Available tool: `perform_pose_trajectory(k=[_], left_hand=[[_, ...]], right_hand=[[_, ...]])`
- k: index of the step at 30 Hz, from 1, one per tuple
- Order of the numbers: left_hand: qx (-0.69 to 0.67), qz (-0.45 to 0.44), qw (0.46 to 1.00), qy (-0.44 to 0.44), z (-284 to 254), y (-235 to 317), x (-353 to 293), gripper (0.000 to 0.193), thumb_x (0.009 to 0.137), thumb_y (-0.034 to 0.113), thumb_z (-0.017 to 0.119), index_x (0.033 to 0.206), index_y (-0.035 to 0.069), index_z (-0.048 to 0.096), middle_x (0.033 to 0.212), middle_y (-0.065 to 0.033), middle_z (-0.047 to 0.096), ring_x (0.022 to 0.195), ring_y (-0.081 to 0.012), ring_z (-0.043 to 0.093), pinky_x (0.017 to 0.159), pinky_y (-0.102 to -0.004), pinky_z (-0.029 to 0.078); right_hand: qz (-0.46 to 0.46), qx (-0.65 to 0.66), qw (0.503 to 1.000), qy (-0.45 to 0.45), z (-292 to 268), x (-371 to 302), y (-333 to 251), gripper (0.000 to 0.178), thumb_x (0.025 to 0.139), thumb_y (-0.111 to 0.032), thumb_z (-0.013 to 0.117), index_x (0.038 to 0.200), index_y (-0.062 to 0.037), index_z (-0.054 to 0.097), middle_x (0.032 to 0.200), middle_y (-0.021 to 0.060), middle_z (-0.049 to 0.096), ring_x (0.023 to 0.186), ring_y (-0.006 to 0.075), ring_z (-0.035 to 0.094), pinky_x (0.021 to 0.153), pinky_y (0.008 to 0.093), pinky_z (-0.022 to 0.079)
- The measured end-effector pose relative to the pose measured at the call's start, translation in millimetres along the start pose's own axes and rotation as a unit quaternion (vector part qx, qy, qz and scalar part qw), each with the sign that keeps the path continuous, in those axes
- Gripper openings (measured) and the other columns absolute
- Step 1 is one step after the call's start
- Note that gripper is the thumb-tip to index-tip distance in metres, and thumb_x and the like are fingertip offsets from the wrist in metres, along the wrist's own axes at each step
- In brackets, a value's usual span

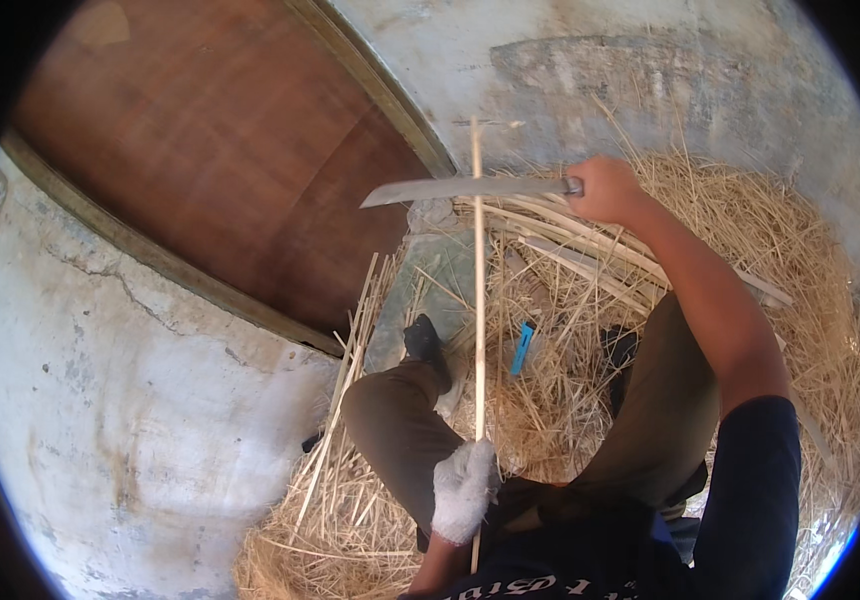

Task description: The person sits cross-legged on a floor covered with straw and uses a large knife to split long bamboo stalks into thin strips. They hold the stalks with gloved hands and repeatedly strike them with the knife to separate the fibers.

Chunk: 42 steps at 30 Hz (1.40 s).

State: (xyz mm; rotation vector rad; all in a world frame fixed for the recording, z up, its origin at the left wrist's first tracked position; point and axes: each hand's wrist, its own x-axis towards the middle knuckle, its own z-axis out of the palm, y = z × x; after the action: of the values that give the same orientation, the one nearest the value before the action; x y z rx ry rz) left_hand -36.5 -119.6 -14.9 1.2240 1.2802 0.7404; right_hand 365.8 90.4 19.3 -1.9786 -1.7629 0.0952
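Observation:
My left hand (463,487), in a whitish work glove, is closed round the lower part of a long, thin, pale strip that looks like split bamboo (480,340). The strip points away from me, its far tip near the wall. My bare right hand (605,190) grips the handle of a machete (470,188), whose long grey blade points left. The blade crosses the strip near its far end; I cannot tell whether it touches or cuts into it.
Shavings (780,240) heap against the wall on the right and between my legs. Split pale strips (590,265) lie beyond my right knee, more thin strips (345,370) at left. A small blue object (522,347) rests on the shavings. A brown door (220,150) stands at far left.

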Motion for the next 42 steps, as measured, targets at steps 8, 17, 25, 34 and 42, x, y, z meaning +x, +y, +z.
perform_pose_trajectory(k=[8,17,25,34,42], left_hand=[[-0.024,-0.053,0.998,-0.023,3,-13,2,0.033,0.107,0.031,0.059,0.090,0.004,0.064,0.065,0.0033,0.054,0.054,-0.0041,0.049,0.048,-0.0221,0.042],[-0.014,-0.057,0.998,-0.003,-8,-2,-6,0.033,0.108,0.030,0.058,0.088,0.004,0.063,0.065,0.0019,0.056,0.054,-0.0054,0.051,0.049,-0.0231,0.043],[-0.027,-0.016,0.999,0.009,-11,4,-4,0.033,0.108,0.028,0.057,0.087,0.004,0.061,0.067,-0.0002,0.057,0.058,-0.0060,0.052,0.054,-0.0238,0.045],[0.113,0.012,0.992,0.051,-11,20,7,0.030,0.104,0.028,0.059,0.092,0.001,0.064,0.068,-0.0047,0.058,0.059,-0.0097,0.054,0.059,-0.0307,0.047],[0.319,0.128,0.930,0.134,1,12,9,0.030,0.105,0.023,0.056,0.086,0.001,0.062,0.072,-0.0183,0.060,0.065,-0.0356,0.063,0.060,-0.0402,0.048]], right_hand=[[0.115,0.016,0.993,0.021,14,4,22,0.024,0.083,-0.026,0.067,0.093,-0.0056,0.077,0.085,0.0167,0.073,0.082,0.0344,0.072,0.075,0.0478,0.057],[0.143,0.052,0.987,0.054,20,14,33,0.023,0.083,-0.023,0.068,0.094,-0.0052,0.075,0.085,0.0178,0.073,0.078,0.0350,0.071,0.072,0.0480,0.055],[0.182,0.150,0.970,0.060,3,-3,32,0.025,0.082,-0.026,0.070,0.081,-0.0011,0.073,0.074,0.0178,0.070,0.071,0.0294,0.070,0.069,0.0429,0.054],[0.001,0.065,0.998,0.012,7,-25,-53,0.019,0.083,-0.025,0.067,0.083,-0.0082,0.075,0.070,0.0114,0.069,0.060,0.0279,0.065,0.060,0.0413,0.053],[-0.161,-0.193,0.955,-0.161,19,-33,-70,0.021,0.082,-0.022,0.066,0.091,-0.0053,0.075,0.070,0.0149,0.069,0.069,0.0279,0.072,0.064,0.0435,0.058]])
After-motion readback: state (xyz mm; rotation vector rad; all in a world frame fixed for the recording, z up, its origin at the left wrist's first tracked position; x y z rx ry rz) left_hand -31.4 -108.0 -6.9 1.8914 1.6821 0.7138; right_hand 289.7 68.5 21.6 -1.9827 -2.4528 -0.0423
